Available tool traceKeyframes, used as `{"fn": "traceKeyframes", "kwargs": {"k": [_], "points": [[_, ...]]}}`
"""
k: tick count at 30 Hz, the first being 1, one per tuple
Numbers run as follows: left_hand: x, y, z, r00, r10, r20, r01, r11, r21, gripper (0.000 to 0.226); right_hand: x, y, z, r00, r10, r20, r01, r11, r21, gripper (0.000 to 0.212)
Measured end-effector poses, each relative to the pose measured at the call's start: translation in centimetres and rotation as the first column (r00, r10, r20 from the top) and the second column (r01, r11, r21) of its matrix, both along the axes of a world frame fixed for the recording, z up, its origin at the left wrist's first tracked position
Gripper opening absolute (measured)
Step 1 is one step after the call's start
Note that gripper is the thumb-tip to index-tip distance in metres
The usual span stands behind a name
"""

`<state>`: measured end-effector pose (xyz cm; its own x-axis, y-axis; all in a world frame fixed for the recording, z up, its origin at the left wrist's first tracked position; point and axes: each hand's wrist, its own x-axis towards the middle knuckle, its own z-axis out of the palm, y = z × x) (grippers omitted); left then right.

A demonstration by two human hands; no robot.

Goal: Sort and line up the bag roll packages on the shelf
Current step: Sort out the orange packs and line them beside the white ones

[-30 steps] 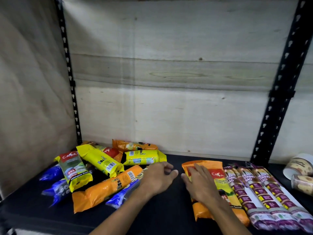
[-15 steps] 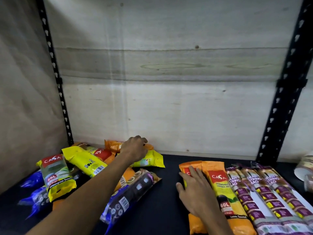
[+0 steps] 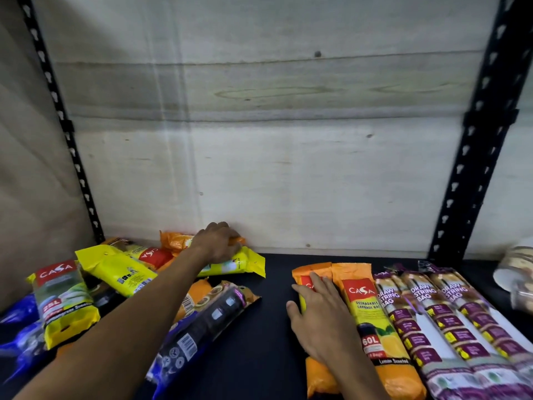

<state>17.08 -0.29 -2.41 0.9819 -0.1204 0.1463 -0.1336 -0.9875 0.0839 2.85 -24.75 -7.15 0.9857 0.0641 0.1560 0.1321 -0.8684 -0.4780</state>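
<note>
My left hand (image 3: 217, 242) reaches to the back of the dark shelf (image 3: 274, 327) and curls its fingers round an orange package (image 3: 178, 241) lying against the back wall. A yellow package (image 3: 245, 262) lies just in front of it. My right hand (image 3: 323, 316) rests flat, fingers straight, on an orange Casa package (image 3: 302, 277), the left one of two lined up side by side; the other orange Casa package (image 3: 372, 321) lies next to it. Three purple drawstring bag packages (image 3: 450, 319) lie in a row to their right.
A loose heap on the left holds yellow packages (image 3: 121, 269), a green-yellow Casa package (image 3: 63, 301), blue packages (image 3: 20, 339) and a dark package (image 3: 207, 321). Black slotted uprights (image 3: 473, 145) stand at both back corners. Paper cups (image 3: 516, 272) sit at the far right.
My left hand moved from the shelf's middle to the back left and closed on the orange package by the wall. My right hand stayed flat on the orange Casa package.
</note>
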Motion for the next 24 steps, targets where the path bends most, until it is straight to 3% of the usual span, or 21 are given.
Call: {"fn": "traceKeyframes", "kwargs": {"k": [3,8,14,17,20,24], "points": [[-0.1,0.5,0.0,0.999,0.002,0.036,0.000,0.998,-0.055,0.039,-0.1,0.0,0.1,1.000,-0.001,-0.007,0.001,1.000,-0.003,0.052],[-0.5,1.7,0.8,0.979,0.039,0.198,0.029,0.943,-0.332,0.033,-0.2,0.1,0.3,1.000,0.002,-0.023,-0.003,1.000,-0.024,0.052],[-2.0,4.3,3.8,0.928,0.175,0.330,0.091,0.751,-0.654,0.029,-0.3,0.3,0.6,0.999,-0.006,-0.041,0.004,0.999,-0.041,0.051],[-3.1,5.3,6.0,0.924,0.218,0.315,0.145,0.561,-0.815,0.030,-0.3,0.4,0.6,0.999,-0.012,-0.030,0.011,0.999,-0.046,0.049],[-4.6,5.0,9.0,0.920,0.219,0.324,0.197,0.456,-0.868,0.038,-0.3,0.6,0.5,1.000,-0.024,-0.002,0.024,0.998,-0.059,0.049],[-7.1,2.9,11.1,0.933,0.092,0.348,0.284,0.407,-0.868,0.037,0.1,0.6,0.3,0.998,-0.054,0.039,0.059,0.991,-0.123,0.048]]}}
